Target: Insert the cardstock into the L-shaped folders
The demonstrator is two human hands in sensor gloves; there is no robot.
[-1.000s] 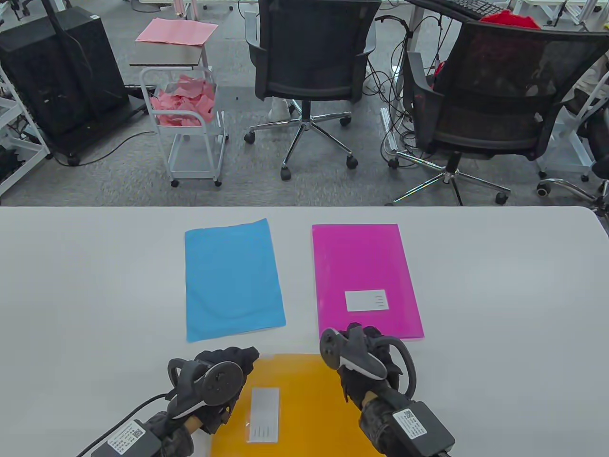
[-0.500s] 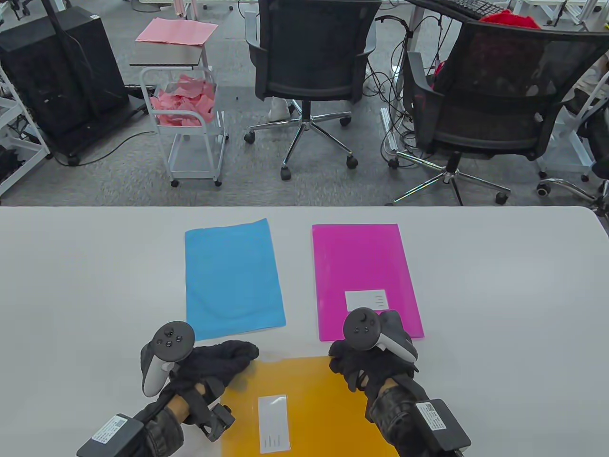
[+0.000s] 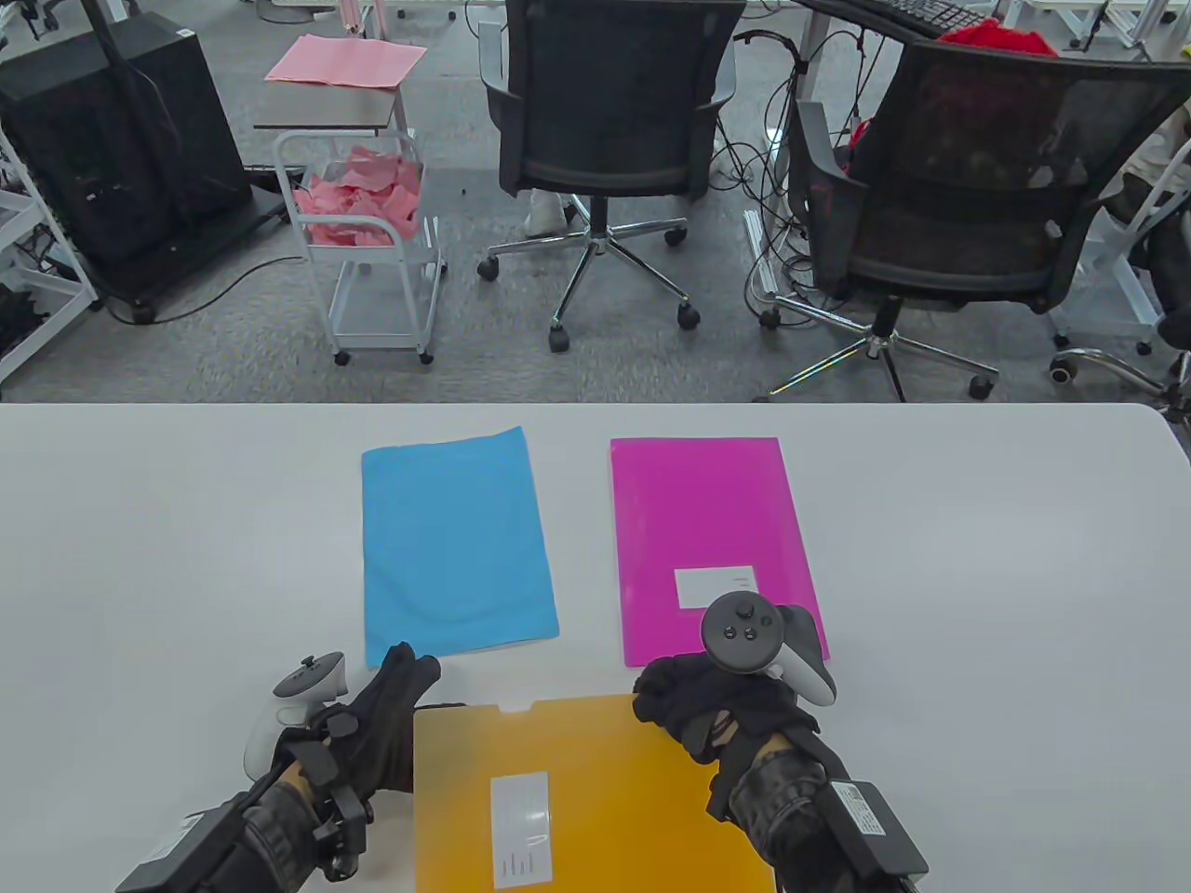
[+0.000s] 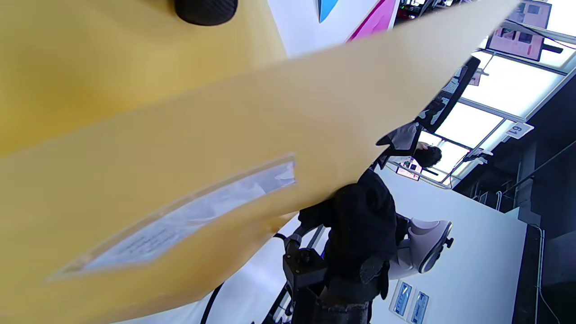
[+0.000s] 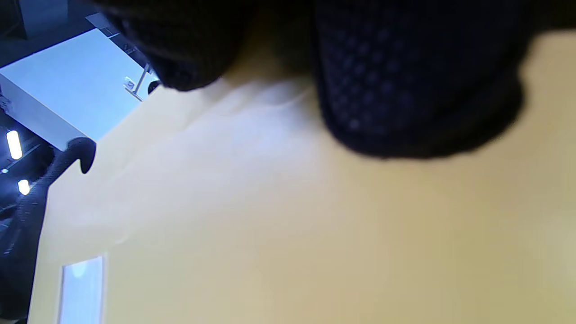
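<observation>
Left hand (image 3: 377, 730) sits at the left edge of the orange folder (image 3: 595, 791), fingers stretched along that edge and pointing away from the person. Left wrist view shows the folder's top sheet lifted off the lower one, with one fingertip (image 4: 206, 10) resting on the lower sheet, so the hand looks to be spreading the folder open; whether it actually pinches a sheet, cannot tell.

Beyond the left hand, just past its fingertips, blue cardstock (image 3: 456, 544) lies flat on the table (image 3: 977, 558), touched by neither hand. Nothing shows inside the orange folder as far as either wrist view lets on.

Right hand (image 3: 716, 712) presses down on the folder's far right corner, fingers curled together on the top surface (image 5: 418, 90), holding it in place, not gripping around it. Beyond that hand lies the pink folder (image 3: 712, 549), flat, closed, its near edge just beside the knuckles. Whether anything is already inside it is not visible.

Progress, as a judgement: early. Orange folder is being opened, no cardstock inserted into it yet. Left to do: pick up the blue sheet, slide it between the orange sheets, then deal with the pink folder if more cardstock turns up; only one loose sheet is in view.
</observation>
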